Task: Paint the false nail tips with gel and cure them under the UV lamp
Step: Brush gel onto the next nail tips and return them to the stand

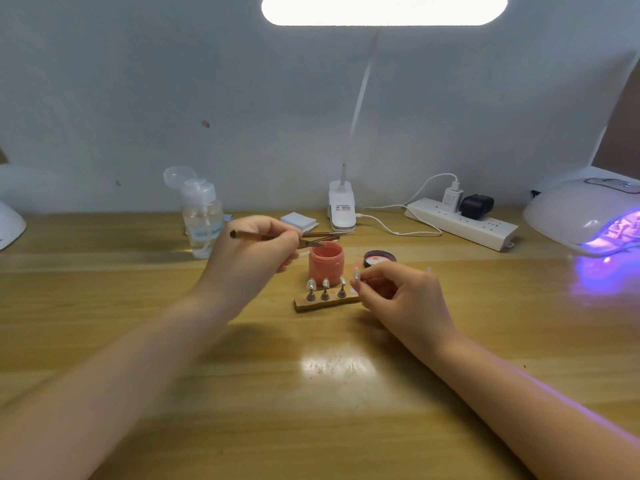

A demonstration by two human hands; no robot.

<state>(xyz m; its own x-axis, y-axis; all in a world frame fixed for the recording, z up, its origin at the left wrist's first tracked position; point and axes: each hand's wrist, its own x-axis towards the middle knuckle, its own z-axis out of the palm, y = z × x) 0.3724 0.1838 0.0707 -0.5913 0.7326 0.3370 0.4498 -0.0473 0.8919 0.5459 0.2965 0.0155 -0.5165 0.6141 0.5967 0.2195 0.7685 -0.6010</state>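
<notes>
- The person's left hand (256,244) is pinching a slim brush (266,235) between thumb and curled fingertips, the handle sticking out past the knuckles and the bristle end reaching just over the mouth of the open pink gel jar (326,263).
- The right hand (398,296) is gripping one false nail tip (355,274) on its little stand, fingers curled round the base, the tip standing up just beyond the fingertips.
- Three more nail tips (325,283) are sitting on metal stands along a wooden holder (325,302), just beside the right fingertips and in front of the jar.
- The jar's lid (379,258) is lying behind the right fingers, apart from the jar.
- The UV lamp (585,213) is glowing violet well off beyond the right hand's outer side.
- My judgement: the tip is looking very light, thin and springy, with a glossy, slippery surface; taking it by the stand's base seems wiser, keeping fingers off the face being painted.
- Wet gel would be smearing at any touch, so I'd expect the stand to be the only safe hold on the way to the lamp.
- A pump bottle (202,220) and a clip lamp (342,206) are standing beyond the left fingers; a power strip (460,223) is lying further along.
</notes>
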